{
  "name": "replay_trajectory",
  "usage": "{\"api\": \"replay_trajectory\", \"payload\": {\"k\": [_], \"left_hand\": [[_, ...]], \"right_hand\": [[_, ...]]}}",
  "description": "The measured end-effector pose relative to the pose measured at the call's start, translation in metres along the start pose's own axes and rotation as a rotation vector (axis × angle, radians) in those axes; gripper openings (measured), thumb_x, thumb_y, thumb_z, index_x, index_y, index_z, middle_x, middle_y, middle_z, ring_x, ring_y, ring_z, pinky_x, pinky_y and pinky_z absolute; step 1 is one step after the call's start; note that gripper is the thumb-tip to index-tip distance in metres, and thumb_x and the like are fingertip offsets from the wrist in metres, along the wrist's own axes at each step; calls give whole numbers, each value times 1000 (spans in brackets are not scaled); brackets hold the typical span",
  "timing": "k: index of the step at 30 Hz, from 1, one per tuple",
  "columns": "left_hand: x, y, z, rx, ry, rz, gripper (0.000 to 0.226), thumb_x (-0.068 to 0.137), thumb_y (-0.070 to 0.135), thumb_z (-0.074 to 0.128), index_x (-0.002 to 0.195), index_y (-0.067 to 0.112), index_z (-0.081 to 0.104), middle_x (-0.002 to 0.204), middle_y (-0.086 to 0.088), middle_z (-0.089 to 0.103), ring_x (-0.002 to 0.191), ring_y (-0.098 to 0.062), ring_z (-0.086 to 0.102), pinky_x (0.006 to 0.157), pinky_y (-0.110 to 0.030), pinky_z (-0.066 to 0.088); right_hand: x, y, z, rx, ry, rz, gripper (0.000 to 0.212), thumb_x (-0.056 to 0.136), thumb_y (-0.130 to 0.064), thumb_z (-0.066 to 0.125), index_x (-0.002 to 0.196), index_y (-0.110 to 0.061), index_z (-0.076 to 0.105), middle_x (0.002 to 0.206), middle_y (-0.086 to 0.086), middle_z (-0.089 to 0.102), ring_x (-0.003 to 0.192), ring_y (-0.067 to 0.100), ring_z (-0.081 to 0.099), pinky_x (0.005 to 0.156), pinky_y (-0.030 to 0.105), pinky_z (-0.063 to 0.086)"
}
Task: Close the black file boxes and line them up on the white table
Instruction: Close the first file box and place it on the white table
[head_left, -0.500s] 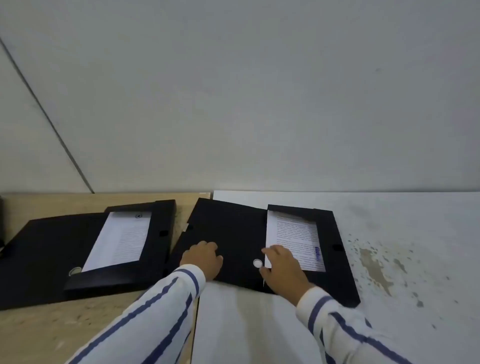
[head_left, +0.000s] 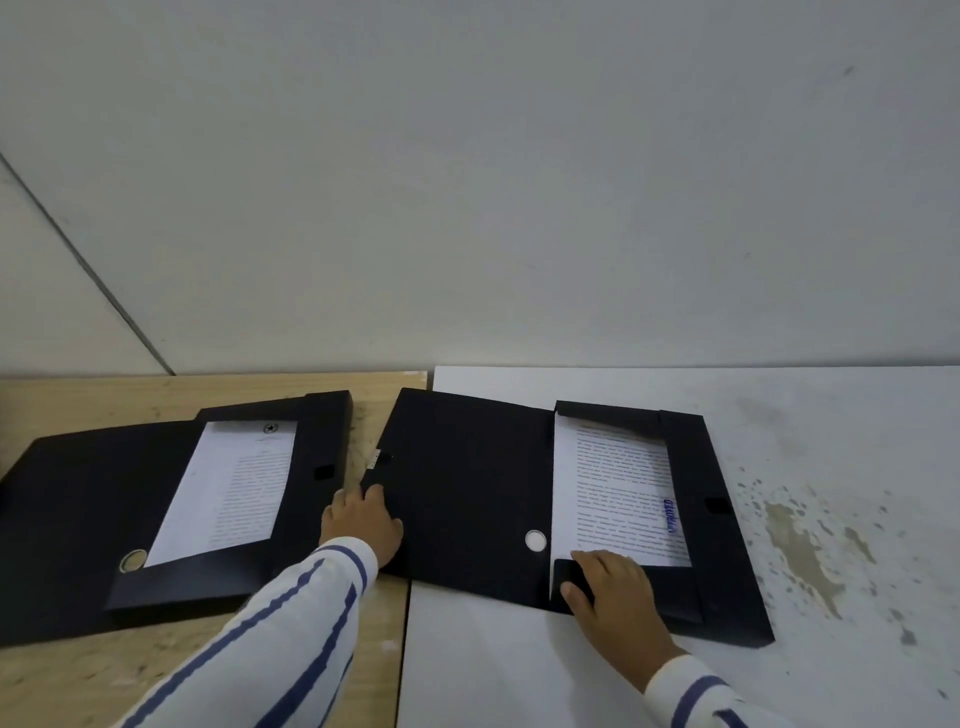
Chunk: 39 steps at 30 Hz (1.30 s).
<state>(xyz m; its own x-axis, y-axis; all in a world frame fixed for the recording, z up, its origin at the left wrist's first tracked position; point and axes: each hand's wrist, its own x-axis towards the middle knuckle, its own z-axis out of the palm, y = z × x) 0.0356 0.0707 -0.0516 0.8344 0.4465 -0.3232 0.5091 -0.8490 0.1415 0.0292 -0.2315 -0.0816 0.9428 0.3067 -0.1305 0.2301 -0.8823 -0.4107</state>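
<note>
Two black file boxes lie open, each with printed sheets inside. The right file box (head_left: 467, 493) rests mostly on the white table (head_left: 779, 415), its flat lid spread left over the table seam. My left hand (head_left: 363, 519) holds the left edge of that lid, fingers curled around it. My right hand (head_left: 613, 587) presses flat on the box's near flap, just below the paper (head_left: 618, 493). The left file box (head_left: 93, 509) lies open on the wooden table (head_left: 156, 395), untouched.
A plain grey wall stands right behind both tables. The white table's right part carries worn, stained patches (head_left: 800, 545). A narrow gap runs between the wooden and white tables near my left sleeve (head_left: 270, 639).
My left hand slid left to the lid's outer edge. My right hand moved down and right, from beside the round white hole to the near flap.
</note>
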Motion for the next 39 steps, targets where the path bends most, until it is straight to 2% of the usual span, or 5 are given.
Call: {"api": "replay_trajectory", "payload": {"k": [10, 20, 26, 31, 39], "left_hand": [[32, 2, -12, -50, 59, -68, 58, 89, 39, 50, 139, 12, 39, 140, -17, 47, 131, -36, 41, 110, -45, 33], [23, 9, -87, -733, -48, 53, 24, 93, 13, 47, 113, 13, 61, 110, -13, 63, 96, -28, 61, 85, -40, 49], [-28, 62, -120, -1072, -169, 288, 24, 98, 31, 45, 112, 17, 59, 104, -6, 66, 89, -25, 65, 67, -33, 50], [-53, 119, -101, -1127, -224, 430, 37, 91, 48, 44, 116, 24, 57, 112, -5, 66, 101, -27, 65, 88, -45, 52], [-60, 195, -26, -712, -238, 561, 49, 92, 39, 54, 137, 20, 47, 131, -5, 55, 120, -23, 56, 103, -36, 45]], "right_hand": [[1, 1, 8, 20, 42, 47, 69, 78, -58, 25, 122, -16, 59, 116, 3, 63, 111, 22, 55, 106, 42, 38], [-2, -7, -2, 15, 17, 70, 76, 75, -60, 19, 128, -18, 53, 125, 2, 58, 117, 20, 49, 108, 34, 33], [-7, -7, -14, 27, 37, 104, 48, 93, -36, 48, 137, -17, 43, 144, 5, 42, 136, 22, 34, 115, 32, 28], [-10, 9, -34, 14, 75, 150, 48, 94, -30, 50, 140, -19, 41, 149, 4, 36, 140, 22, 28, 115, 33, 26], [-9, 69, -72, 100, 120, 239, 42, 92, -24, 53, 132, -11, 50, 142, 11, 43, 133, 28, 38, 111, 33, 31]]}}
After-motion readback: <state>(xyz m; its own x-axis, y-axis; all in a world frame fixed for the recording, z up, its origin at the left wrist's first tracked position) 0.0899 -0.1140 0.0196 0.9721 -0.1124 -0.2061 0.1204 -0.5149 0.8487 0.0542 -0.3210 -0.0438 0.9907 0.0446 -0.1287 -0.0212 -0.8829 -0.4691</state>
